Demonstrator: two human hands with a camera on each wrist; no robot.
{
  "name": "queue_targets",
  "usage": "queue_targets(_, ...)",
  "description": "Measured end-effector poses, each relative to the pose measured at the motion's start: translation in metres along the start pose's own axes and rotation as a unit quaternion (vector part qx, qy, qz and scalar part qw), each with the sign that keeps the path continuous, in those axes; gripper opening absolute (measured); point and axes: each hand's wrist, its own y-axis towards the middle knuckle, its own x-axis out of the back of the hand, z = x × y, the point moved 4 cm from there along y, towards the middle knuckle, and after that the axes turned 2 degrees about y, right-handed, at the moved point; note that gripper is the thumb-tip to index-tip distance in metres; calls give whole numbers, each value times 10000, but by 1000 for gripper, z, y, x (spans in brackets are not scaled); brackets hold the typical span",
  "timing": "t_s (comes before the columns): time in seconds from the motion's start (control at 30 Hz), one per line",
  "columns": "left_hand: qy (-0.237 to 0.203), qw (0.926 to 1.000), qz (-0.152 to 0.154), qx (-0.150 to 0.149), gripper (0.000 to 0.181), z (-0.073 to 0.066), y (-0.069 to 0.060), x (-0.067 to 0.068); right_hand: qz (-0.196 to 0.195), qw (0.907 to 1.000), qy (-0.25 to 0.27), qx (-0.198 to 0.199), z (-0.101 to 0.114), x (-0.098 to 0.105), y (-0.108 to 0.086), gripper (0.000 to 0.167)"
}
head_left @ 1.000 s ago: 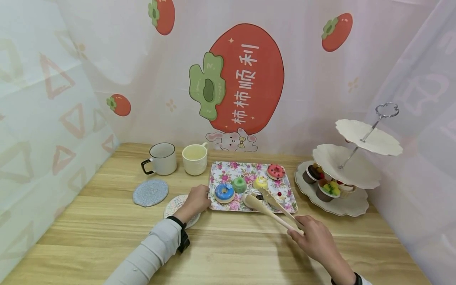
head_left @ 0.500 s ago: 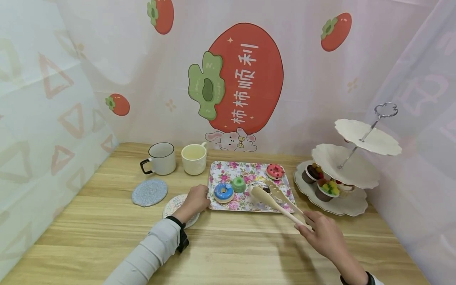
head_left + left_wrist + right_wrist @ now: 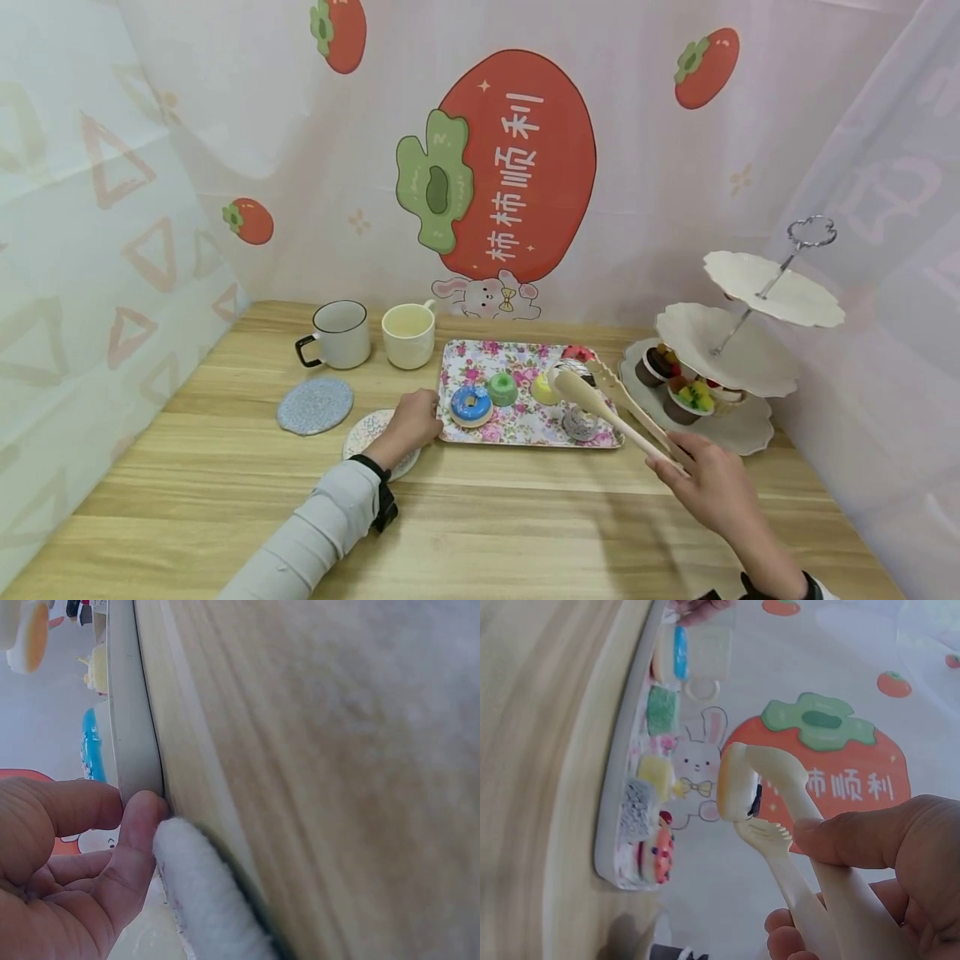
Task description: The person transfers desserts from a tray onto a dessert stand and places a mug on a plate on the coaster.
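Note:
My left hand (image 3: 411, 422) pinches the left edge of a floral tray (image 3: 467, 367); in the left wrist view, thumb and finger meet at the tray's rim (image 3: 133, 712). My right hand (image 3: 711, 483) grips pale tongs (image 3: 617, 422). Between the tongs' tips is a white-iced doughnut (image 3: 739, 784) with dark streaks, held up above the tray's right part. On the tray sit a blue doughnut (image 3: 471, 408), a green ring-shaped cake (image 3: 502, 389), a yellow cake (image 3: 543, 390) and a small cake in a silvery cup (image 3: 580, 423). The tongs partly hide a red doughnut (image 3: 577, 354).
A three-tier stand (image 3: 750, 425) rises at the right, with several cupcakes (image 3: 688, 400) on its lowest plate. Behind my left hand are a black-rimmed mug (image 3: 342, 337) and a cream cup (image 3: 409, 337). A blue coaster (image 3: 316, 406) and a white coaster (image 3: 367, 429) lie at the left.
The tongs have lifted the white-iced doughnut off the tray's front and carried it right and upward, uncovering the yellow cake and the silvery cup. My left hand stays at the tray's edge.

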Motion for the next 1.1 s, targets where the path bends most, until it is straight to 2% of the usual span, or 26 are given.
queue_targets(0.1,3,10000,29,11,31,0,0,0,-96,9999,41,18,-4,7,1,43)
queue_targets(0.2,44,10000,12,6,34,0,0,0,-91,9999,67,-37,-8,13,2,45)
queue_targets(0.37,122,9999,-11,-34,23,-1,0,0,-109,9999,32,-111,-15,22,3,47)
queue_targets(0.6,181,9998,-36,36,14,0,1,0,-652,9978,-107,99,-18,36,2,45)
queue_targets(0.8,193,9997,-77,-83,8,-1,0,0,-860,9961,-196,3,-24,47,5,43)
queue_targets(0.93,206,9997,-98,-109,10,-1,1,0,-874,9958,-253,-68,-31,53,9,41)
queue_targets(1.1,219,9997,-92,-81,8,0,2,0,-708,9965,-292,-347,-41,61,14,42)
